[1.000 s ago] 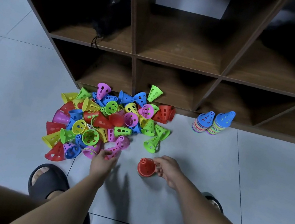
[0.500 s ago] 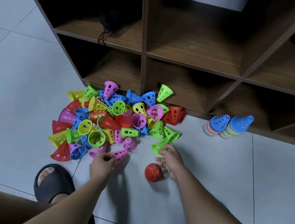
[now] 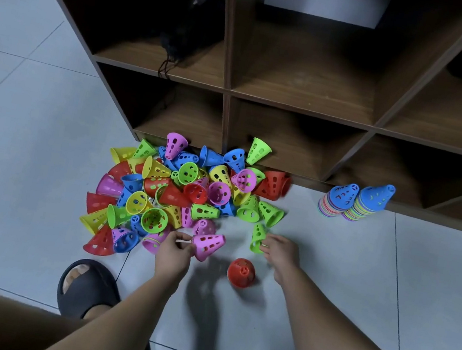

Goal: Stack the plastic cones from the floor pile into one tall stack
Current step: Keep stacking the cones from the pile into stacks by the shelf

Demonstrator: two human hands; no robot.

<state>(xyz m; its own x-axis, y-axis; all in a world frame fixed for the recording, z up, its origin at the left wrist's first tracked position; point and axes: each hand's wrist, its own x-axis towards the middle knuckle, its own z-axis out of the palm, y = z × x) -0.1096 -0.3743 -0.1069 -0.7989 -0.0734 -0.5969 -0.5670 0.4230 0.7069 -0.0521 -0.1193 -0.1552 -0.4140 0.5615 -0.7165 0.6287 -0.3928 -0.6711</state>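
— What are the hands doing?

— The left hand (image 3: pixel 175 252) has its fingers (image 3: pixel 182 240) curled and pinches the wide rim of a pink cone (image 3: pixel 208 246). The cone lies tilted on its side at the near edge of the pile of cones (image 3: pixel 177 193), narrow end pointing away to the right.

— And the other hand?

— The right hand (image 3: pixel 280 252) is at a green cone (image 3: pixel 257 237), its fingertips curled onto that cone's lower rim (the grip looks like a light pinch, with the thumb mostly hidden). The green cone sits just off the pile's right edge, near two more green ones.

— Is anything stacked?

— A red cone (image 3: pixel 241 272) stands alone on the floor (image 3: pixel 387 292) between the two forearms, narrow end up, touching neither hand. Farther right, against the foot of the wooden shelf unit (image 3: pixel 297 100), stand two short multicoloured stacks side by side, the left stack (image 3: pixel 338 200) and the right stack (image 3: pixel 370 202), each topped with a blue cone.

— And the pile itself?

— It is a loose jumble of red, yellow, green, blue and pink cones, spread on the floor in front of the shelf unit's lower left compartments. One green cone and one pink cone at the back lean against the shelf edge.

— Anything else in view?

— A black slipper (image 3: pixel 88 288) is on the left foot, just below the pile, and something dark with a cord (image 3: pixel 181 41) lies in an upper compartment.
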